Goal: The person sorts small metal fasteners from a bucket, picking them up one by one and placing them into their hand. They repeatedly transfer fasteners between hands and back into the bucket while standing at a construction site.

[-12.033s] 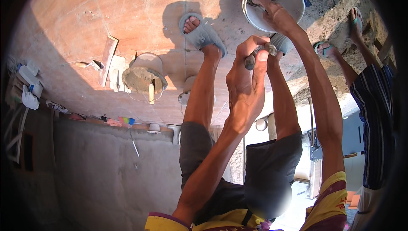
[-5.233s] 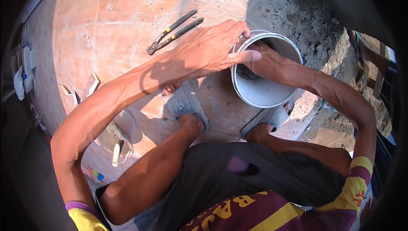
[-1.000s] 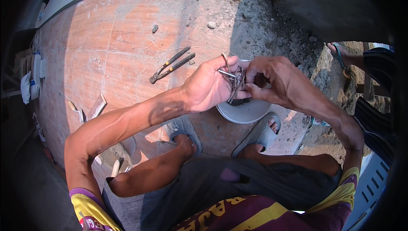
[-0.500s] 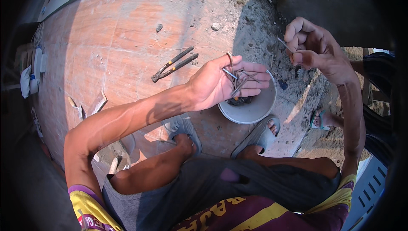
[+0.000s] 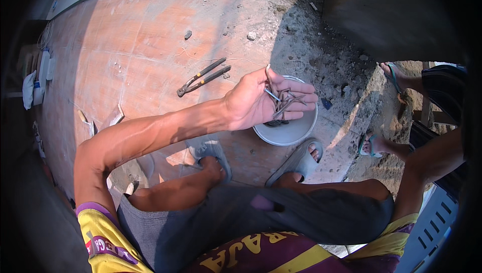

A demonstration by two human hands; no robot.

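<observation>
We are seeing the reddish tiled floor (image 5: 150, 37) spreading across the middle and upper left of the frame. Our right forearm (image 5: 433, 156) is running off the right edge, so we are not able to tell its hand's state. Right of centre, a white-lined bucket (image 5: 288, 135) is standing partly hidden beneath our left hand (image 5: 252, 103), which is opening flat, palm up. Left of it, pincers (image 5: 202, 82) are lying on the tiles. Loose nails (image 5: 284, 106) are resting across that palm and its fingers.

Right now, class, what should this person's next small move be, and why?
The left hand should probably curl gently closed: several nails lie loose across its open palm above the bucket, so a tilt could spill them, and the right hand is out of view.
</observation>
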